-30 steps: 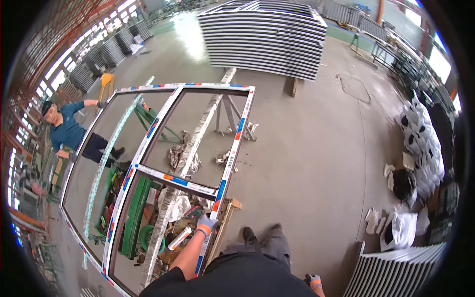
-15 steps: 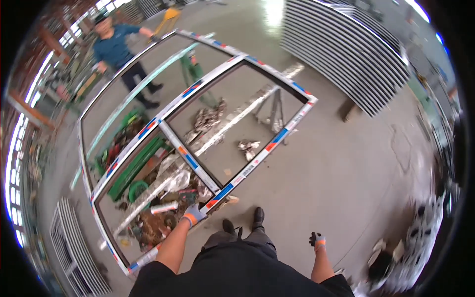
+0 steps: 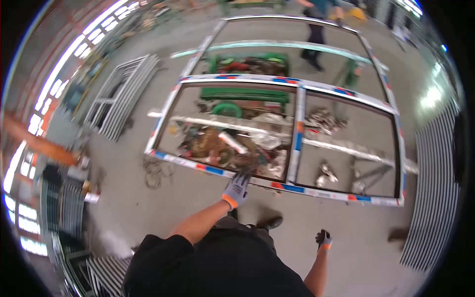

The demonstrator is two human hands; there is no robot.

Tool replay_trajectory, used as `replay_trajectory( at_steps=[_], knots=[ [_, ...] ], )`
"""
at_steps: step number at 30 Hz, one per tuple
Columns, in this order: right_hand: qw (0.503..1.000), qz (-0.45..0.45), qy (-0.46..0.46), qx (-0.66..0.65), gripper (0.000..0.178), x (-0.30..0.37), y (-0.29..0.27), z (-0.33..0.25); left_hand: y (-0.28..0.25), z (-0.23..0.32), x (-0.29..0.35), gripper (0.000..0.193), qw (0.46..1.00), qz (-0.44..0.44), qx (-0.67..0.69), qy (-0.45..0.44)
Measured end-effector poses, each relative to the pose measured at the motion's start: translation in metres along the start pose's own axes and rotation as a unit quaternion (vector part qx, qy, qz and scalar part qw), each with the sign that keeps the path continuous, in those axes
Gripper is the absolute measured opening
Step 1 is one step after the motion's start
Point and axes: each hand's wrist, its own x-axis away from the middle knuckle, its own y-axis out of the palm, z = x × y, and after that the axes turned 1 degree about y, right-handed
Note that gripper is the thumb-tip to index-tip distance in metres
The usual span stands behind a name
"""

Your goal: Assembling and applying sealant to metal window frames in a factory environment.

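Observation:
A large window frame (image 3: 217, 171), its pale rails covered in red, blue and white tape, spans the view in front of me. It is divided into three openings. My left hand (image 3: 237, 189), in a grey glove with an orange cuff, is at the near rail; its dark fingers reach over that rail and look closed on it, though blurred. Beneath the frame run a foil-wrapped bar (image 3: 341, 145) and a pale green bar (image 3: 277, 44). My right hand (image 3: 324, 239), gloved alike, hangs apart from the frame, empty, fingers loosely spread.
Under the frame lie a green trough (image 3: 245, 94), a green ring (image 3: 227, 110), a white tube (image 3: 233, 142) and scrap. A co-worker (image 3: 316, 29) stands beyond the far rail. Stacked metal frames stand at left (image 3: 123, 94) and right (image 3: 438, 183). An orange beam (image 3: 42, 141) juts in at left.
The view has swung to the left, so the frame now lies nearly level across it. My left hand remains at the near rail; my right hand still hangs free.

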Motion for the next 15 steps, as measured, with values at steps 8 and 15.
replay_trajectory(
  at_steps=[8,15],
  knots=[
    [0.976,0.01,0.197,0.092,0.013,0.056,-0.007,0.134,-0.008,-0.03,0.041,0.07,0.995,0.038,0.086,0.026],
    [0.974,0.091,0.201,-0.047,0.025,0.121,-0.065,0.217,0.004,-0.053,0.04,0.068,0.982,0.102,0.131,0.096]
  ],
)
